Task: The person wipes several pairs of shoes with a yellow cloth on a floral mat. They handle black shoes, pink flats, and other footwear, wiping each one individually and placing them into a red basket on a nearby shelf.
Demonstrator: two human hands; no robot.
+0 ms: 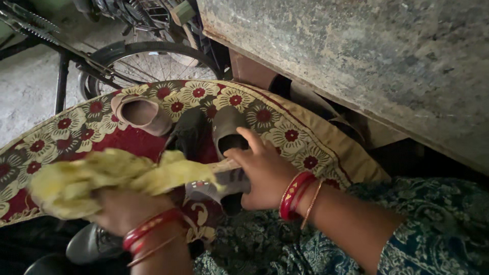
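Note:
My left hand (125,211) is closed on a crumpled yellow cloth (97,181) that drapes rightward onto a grey shoe (224,183). My right hand (262,170) grips that grey shoe from the right side, fingers wrapped over its edge. Both wrists wear red bangles. Behind the held shoe lie a dark grey slip-on shoe (226,127) and a black shoe (188,135) on a round floral mat (76,127). A pinkish-beige shoe (140,113) rests farther left on the mat.
A bicycle wheel (153,63) and frame stand behind the mat on a concrete floor. A large grey stone slab (367,61) overhangs at right. Another grey shoe (91,244) lies at the lower left. My patterned blue-green garment (433,229) fills the lower right.

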